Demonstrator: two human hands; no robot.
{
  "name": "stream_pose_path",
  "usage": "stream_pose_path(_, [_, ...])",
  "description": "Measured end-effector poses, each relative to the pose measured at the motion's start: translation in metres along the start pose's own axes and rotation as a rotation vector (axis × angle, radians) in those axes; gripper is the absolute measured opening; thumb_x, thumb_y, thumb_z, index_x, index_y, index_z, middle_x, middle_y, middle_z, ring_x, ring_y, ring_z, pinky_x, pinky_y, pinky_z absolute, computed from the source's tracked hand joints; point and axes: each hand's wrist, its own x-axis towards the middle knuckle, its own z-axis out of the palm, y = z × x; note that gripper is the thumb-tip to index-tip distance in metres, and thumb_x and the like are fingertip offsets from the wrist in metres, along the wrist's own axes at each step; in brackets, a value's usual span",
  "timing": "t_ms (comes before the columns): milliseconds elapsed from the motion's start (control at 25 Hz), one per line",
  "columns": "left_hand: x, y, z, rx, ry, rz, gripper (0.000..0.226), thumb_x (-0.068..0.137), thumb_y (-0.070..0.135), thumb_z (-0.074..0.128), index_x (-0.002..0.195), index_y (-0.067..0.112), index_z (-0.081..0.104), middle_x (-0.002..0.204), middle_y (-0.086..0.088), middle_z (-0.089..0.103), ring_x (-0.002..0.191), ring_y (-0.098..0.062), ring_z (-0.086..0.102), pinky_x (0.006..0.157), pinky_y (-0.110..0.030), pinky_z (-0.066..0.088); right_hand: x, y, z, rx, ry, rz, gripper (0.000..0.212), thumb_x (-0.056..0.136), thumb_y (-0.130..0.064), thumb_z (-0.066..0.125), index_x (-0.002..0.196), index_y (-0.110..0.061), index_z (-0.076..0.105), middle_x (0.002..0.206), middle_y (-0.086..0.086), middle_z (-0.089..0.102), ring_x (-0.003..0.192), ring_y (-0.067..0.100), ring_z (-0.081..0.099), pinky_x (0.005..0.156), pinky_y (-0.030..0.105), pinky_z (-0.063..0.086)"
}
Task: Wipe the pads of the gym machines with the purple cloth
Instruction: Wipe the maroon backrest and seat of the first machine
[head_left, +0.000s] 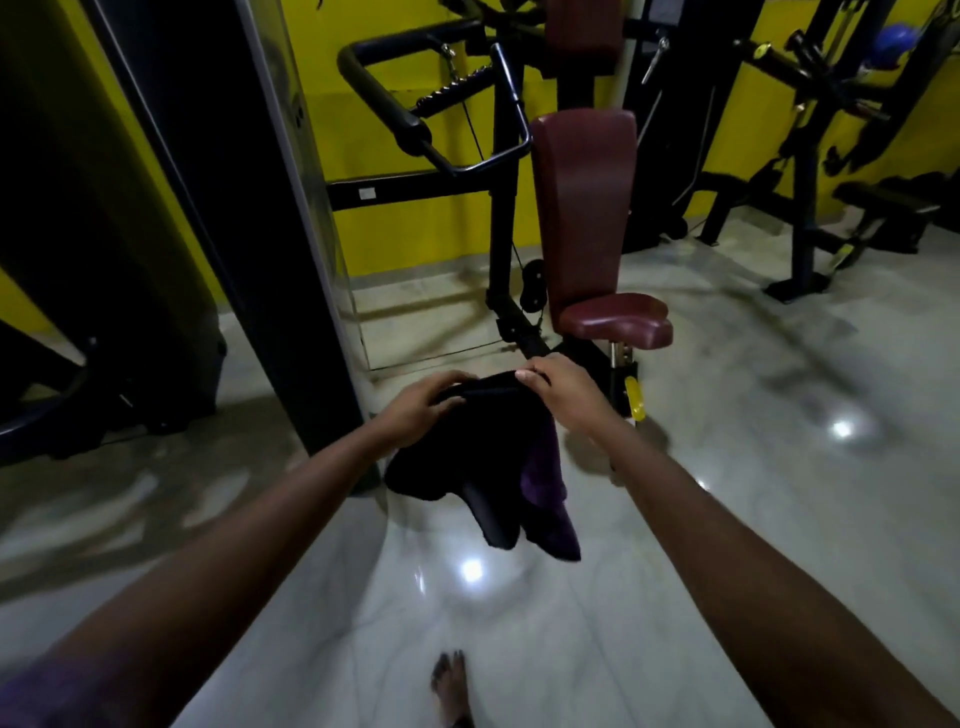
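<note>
Left hand (422, 406) and right hand (567, 389) each pinch the purple cloth (540, 480) by its top edge, near the maroon seat pad (618, 319).

The cloth (540, 499) looks near black in shadow, with purple along its 4 o'clock edge. At 12 o'clock the back pad (584, 208) and seat pad (615, 319) are maroon on a black machine frame (501, 218). The wall (415, 228) is yellow, the floor (727, 467) pale grey, glossy and faintly marbled, the lever (635, 397) yellow

One head-worn wide view; faces forward and down toward the floor (779, 389)
</note>
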Motion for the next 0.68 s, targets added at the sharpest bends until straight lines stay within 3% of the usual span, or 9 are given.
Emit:
stream_pose_path(80, [-0.009,0.018,0.003,-0.014,-0.104,0.168,0.043,0.094,0.014,0.054,0.133,0.028,0.045,0.125,0.009,0.052,0.104,-0.003,0.050,0.095,-0.017,0.038,-0.011,0.016,-0.008,-0.056,-0.002,0.053,0.035,0.098,-0.033,0.043,0.097,-0.003,0.061,0.091,0.013,0.063,0.085,0.026,0.058,0.070,0.036,0.039])
stream_pose_path(160, [-0.011,0.035,0.003,0.121,-0.147,0.306,0.046,0.092,0.011,0.057,0.135,0.025,0.048,0.113,0.008,0.054,0.090,0.000,0.050,0.082,-0.002,0.033,-0.025,0.033,-0.017,-0.012,-0.006,0.049,0.034,0.095,-0.034,0.050,0.096,-0.004,0.064,0.094,0.015,0.067,0.088,0.026,0.061,0.071,0.033,0.041])
stream_pose_path(280, [0.004,0.049,0.001,0.603,-0.320,0.359,0.041,0.092,0.010,0.056,0.132,0.020,0.054,0.095,-0.011,0.052,0.090,-0.022,0.054,0.069,-0.009,0.029,-0.045,0.041,-0.035,0.077,-0.097,0.004,0.024,0.085,-0.025,0.066,0.104,-0.012,0.070,0.104,0.005,0.070,0.095,0.007,0.061,0.075,0.004,0.040])
stream_pose_path(400, [0.025,0.052,0.010,0.780,-0.447,0.233,0.055,0.090,0.007,0.056,0.141,0.023,0.042,0.120,-0.017,0.060,0.110,-0.029,0.056,0.084,-0.027,0.038,-0.048,0.046,-0.036,0.015,-0.072,-0.006,0.030,0.080,-0.018,0.072,0.109,-0.012,0.069,0.108,0.003,0.070,0.097,0.003,0.060,0.075,-0.004,0.036])
stream_pose_path(560, [0.056,0.034,0.021,0.544,-0.361,0.126,0.067,0.087,0.005,0.060,0.146,0.019,0.031,0.136,-0.009,0.053,0.118,-0.025,0.053,0.091,-0.027,0.040,-0.039,0.063,-0.021,-0.036,0.136,0.117,0.030,0.083,-0.012,0.066,0.112,-0.014,0.068,0.101,-0.001,0.068,0.096,0.011,0.063,0.065,-0.007,0.030])
stream_pose_path(680, [0.084,0.009,0.034,0.118,-0.291,-0.078,0.073,0.085,-0.003,0.060,0.144,0.029,0.030,0.135,-0.005,0.051,0.108,-0.017,0.053,0.074,-0.020,0.047,-0.016,0.078,0.004,-0.116,0.254,0.238,0.024,0.082,-0.019,0.063,0.104,-0.012,0.071,0.095,0.008,0.072,0.092,0.023,0.065,0.068,0.007,0.037])
